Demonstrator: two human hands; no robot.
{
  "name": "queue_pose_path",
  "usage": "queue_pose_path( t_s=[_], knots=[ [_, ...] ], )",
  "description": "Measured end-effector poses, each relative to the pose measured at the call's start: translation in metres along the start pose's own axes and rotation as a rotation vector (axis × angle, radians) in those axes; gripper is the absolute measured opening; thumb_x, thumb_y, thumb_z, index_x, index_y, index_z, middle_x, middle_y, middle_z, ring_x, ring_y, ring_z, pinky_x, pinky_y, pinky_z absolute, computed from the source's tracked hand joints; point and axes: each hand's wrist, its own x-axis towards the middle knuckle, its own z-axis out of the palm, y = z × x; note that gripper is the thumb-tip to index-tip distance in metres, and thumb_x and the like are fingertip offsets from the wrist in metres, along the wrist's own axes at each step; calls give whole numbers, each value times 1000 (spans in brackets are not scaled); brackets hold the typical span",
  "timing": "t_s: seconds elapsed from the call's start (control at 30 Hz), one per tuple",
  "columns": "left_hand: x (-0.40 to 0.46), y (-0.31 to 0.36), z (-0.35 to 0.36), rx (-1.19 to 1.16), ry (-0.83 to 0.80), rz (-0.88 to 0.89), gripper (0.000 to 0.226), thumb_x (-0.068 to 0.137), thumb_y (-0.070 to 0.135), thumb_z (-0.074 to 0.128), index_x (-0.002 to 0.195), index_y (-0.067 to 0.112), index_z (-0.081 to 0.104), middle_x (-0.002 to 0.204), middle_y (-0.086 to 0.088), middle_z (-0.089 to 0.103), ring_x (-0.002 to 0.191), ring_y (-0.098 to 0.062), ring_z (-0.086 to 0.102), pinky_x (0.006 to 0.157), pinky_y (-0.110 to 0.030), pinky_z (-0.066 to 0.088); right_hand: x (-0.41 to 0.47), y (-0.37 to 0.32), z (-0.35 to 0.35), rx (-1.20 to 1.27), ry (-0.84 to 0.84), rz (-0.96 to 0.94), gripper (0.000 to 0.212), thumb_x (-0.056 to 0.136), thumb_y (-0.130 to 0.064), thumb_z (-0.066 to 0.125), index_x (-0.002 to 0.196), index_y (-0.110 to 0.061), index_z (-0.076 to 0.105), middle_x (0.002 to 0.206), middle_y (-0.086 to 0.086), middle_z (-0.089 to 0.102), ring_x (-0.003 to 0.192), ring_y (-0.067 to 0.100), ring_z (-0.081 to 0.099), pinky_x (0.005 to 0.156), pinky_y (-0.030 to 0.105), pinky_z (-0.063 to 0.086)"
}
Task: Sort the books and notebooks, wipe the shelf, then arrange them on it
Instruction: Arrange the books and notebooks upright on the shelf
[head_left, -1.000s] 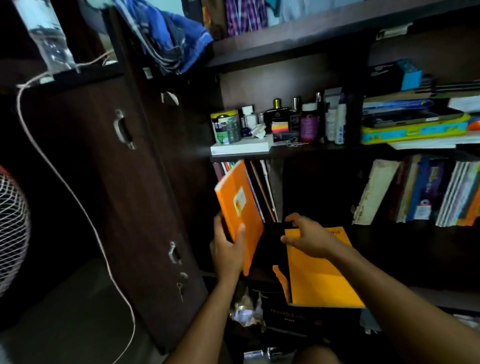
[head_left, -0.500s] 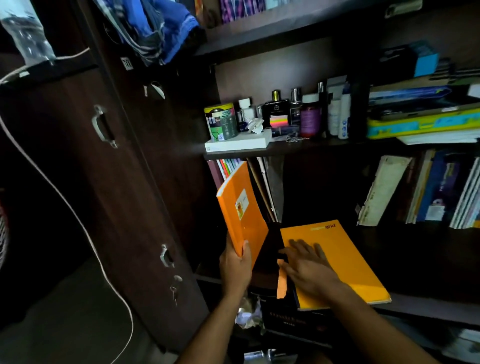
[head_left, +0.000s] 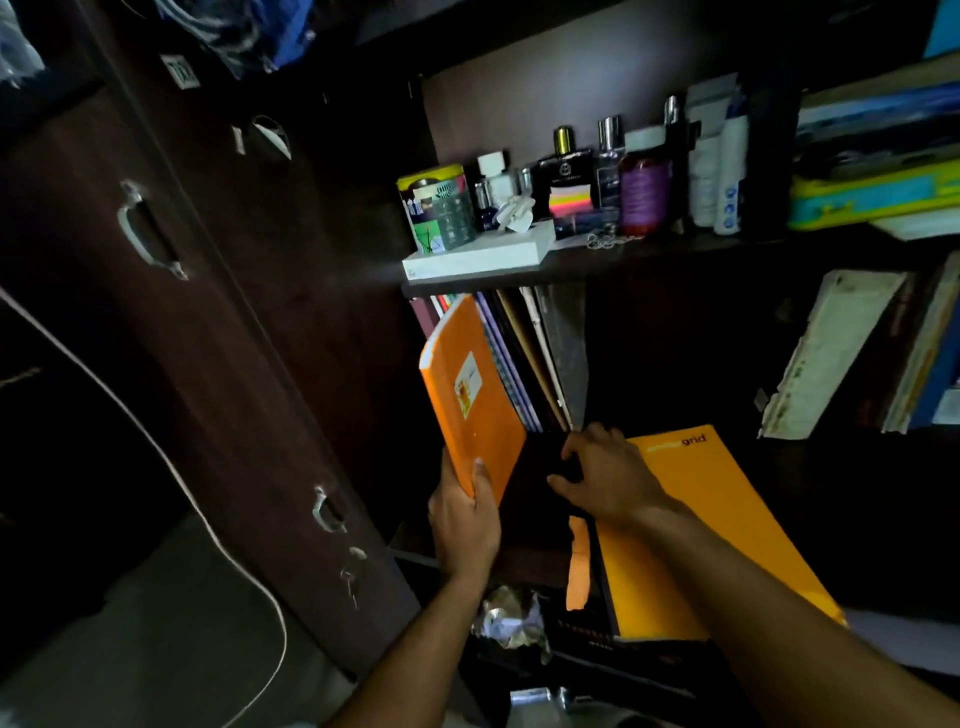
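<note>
Dimly lit, a dark wooden shelf (head_left: 519, 564) fills the view from the person's head. The left hand (head_left: 465, 525) grips the lower corner of an orange notebook (head_left: 475, 397), thumb across its front cover and fingers behind. This notebook stands tilted at the left end of the shelf, its top leaning toward a row of upright books (head_left: 524, 364) packed against the shelf's left wall.

The right hand (head_left: 605, 475) reaches into the shelf just right of that row. Its fingers are curled down at the near edge of a dark item there; whether they actually hold anything cannot be told in the shadow. Beneath the right wrist and forearm, a yellow notebook (head_left: 696, 525) lies flat on the shelf, its near end sticking out past the shelf's front edge. A torn orange strip (head_left: 577, 566) hangs beside its left edge.

On the shelf above, a white box (head_left: 478, 257) sits at the front left corner, with a printed tin (head_left: 439, 213) and bottles (head_left: 644, 187) behind it. More books (head_left: 831, 358) lean at the right end of the lower shelf.
</note>
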Motion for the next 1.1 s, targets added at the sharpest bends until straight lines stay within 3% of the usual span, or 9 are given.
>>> queue_pose_path(
  t_s=[0.13,0.23,0.37,0.47,0.57,0.63,0.77,0.93,1.1],
  knots=[
    [-6,6,-2,41,6,22,47,106,35,47,149,15,45,135,-10,60,121,-28,58,86,-28,40,-27,-2,12,-252,-111,-91,58,99,-54,46,149,-26,36,158,13,23,150,37,14,123,54,9],
    [-7,6,-4,34,-1,9,47,106,38,46,147,17,46,131,-13,62,119,-32,61,88,-35,47,-56,-13,9,-314,-171,-171,64,100,-52,40,157,-26,24,165,10,15,155,33,0,121,62,-7],
    [-9,12,-7,33,-16,5,49,105,41,45,150,20,44,133,-14,61,118,-36,60,93,-43,49,-87,-16,9,-231,-251,-199,76,94,-65,42,158,-32,17,166,5,16,156,27,-2,124,58,0],
    [-10,12,-9,25,-43,13,50,106,41,44,151,21,42,135,-13,61,120,-35,60,94,-42,49,-80,-14,-2,-125,-250,-155,88,84,-74,55,155,-34,21,160,2,26,152,26,17,123,50,15],
    [-9,9,-9,-1,-65,11,50,106,40,44,152,20,42,138,-12,60,125,-34,57,95,-38,46,-54,-16,-13,1,-112,-96,75,86,-61,64,147,-35,29,149,0,40,137,26,42,110,44,41],
    [-7,7,-7,-17,-95,2,50,106,40,45,151,19,43,138,-10,59,125,-32,57,93,-33,43,-26,-13,-23,87,-6,-25,65,90,-51,66,143,-33,34,145,0,45,131,24,48,105,43,47],
    [-2,0,-5,-49,-124,28,43,104,37,49,138,12,56,124,-9,65,114,-30,62,87,-30,44,33,-5,-35,312,218,123,62,90,-39,72,139,-29,36,139,6,48,127,29,53,100,48,53],
    [1,4,-1,-70,-141,-19,14,102,38,52,111,27,56,102,6,59,99,-18,59,82,-29,41,80,7,-18,393,240,185,82,86,-54,72,149,-27,27,146,13,43,131,38,50,101,52,50],
    [4,0,1,-39,-151,-50,17,100,47,49,115,38,51,111,11,58,100,-10,56,84,-28,43,89,30,7,349,284,129,60,98,-58,50,149,-30,35,140,7,55,123,32,58,97,49,52]
  ],
)
